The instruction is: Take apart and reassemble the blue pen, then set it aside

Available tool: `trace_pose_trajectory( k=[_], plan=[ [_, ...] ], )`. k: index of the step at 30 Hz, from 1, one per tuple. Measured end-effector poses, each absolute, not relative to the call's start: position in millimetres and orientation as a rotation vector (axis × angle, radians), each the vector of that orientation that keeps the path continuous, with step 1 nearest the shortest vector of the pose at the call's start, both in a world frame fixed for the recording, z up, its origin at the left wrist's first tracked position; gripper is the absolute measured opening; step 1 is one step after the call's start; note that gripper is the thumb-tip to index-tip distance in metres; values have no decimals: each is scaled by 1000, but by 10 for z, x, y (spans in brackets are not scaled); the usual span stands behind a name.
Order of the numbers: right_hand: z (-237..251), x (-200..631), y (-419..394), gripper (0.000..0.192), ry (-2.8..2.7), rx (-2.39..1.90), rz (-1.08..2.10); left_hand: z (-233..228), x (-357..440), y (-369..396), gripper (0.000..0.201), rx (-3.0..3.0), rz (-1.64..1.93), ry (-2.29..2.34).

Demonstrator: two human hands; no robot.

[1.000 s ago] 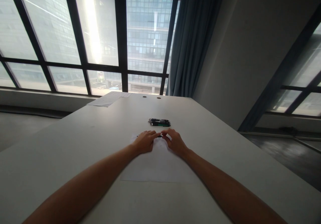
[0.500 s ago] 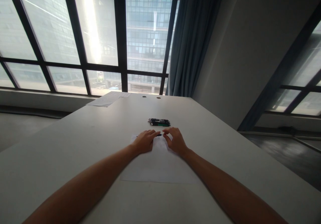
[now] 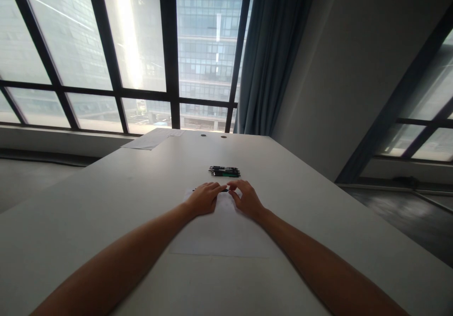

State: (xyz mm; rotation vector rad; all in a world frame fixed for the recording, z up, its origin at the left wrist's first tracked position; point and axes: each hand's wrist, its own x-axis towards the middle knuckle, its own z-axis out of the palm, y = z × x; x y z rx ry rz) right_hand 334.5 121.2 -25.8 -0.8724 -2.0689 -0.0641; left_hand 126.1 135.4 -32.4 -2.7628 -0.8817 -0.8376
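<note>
Loads of bare table [image 3: 106, 203] at 9 o'clock and 3 o'clock of both hands. Only real blocker: pile of pens [image 3: 224, 171] just past the fingertips at 12. Farther off at 11, some papers [image 3: 153, 139] by the window edge, well apart.

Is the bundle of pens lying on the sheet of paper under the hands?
No, the bundle of pens lies on the bare table beyond the far edge of the sheet of paper.
</note>
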Motion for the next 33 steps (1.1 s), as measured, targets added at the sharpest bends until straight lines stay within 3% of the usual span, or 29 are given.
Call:
trace_pose_trajectory(
  k=[4,13,22,33],
  plan=[
    [-259,3426,1267,29,-1877,-1011,-80,-324,1260,1355,39,-2696,-873,-984],
    [-361,3690,1488,37,-1803,-1673,-208,-319,1255,1372,39,-2656,-850,-1102],
    [-505,3726,1578,22,-1907,-1548,-277,-280,1260,1337,39,-2644,-831,-1112],
    [-442,3689,1537,21,-1994,-1559,-217,-279,1261,1339,37,-2642,-799,-1112]
  ],
)
